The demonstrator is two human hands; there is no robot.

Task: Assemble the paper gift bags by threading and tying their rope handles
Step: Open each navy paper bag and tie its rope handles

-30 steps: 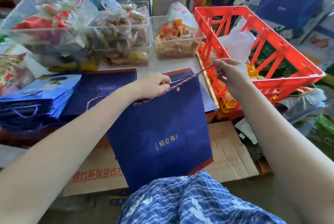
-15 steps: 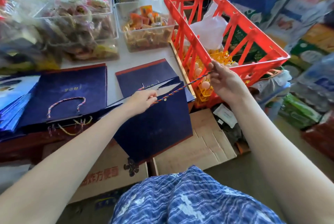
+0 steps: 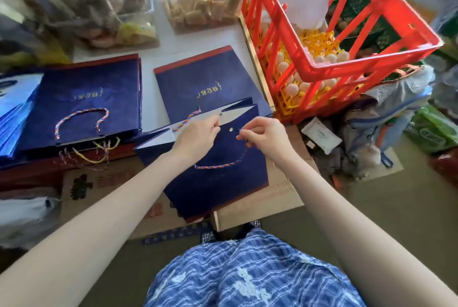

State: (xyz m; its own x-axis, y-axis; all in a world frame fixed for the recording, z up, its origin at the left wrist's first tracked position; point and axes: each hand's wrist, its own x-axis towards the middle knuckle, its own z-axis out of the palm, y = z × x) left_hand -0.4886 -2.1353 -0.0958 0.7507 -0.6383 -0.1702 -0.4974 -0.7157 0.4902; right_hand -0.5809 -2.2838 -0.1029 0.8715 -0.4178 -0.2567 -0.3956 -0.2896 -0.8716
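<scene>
**Gift bag mid-threading, rope end at the eyelet**

Gift bag (image 3: 218,177) hanging off the table's near edge (image 3: 37,170), over cardboard. Left hand (image 3: 198,133) pinching its top rim; right hand (image 3: 262,135) pinching the rope handle (image 3: 218,164) tip just beside the eyelet (image 3: 231,129). Likely slips: frayed tip missing the hole, slack loop snagging. Beyond, finished bags (image 3: 81,100) flat on the table.

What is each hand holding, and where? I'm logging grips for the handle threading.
The left hand pinches the bag at its top edge. The right hand pinches the rope near its tip, beside the eyelet.
</scene>
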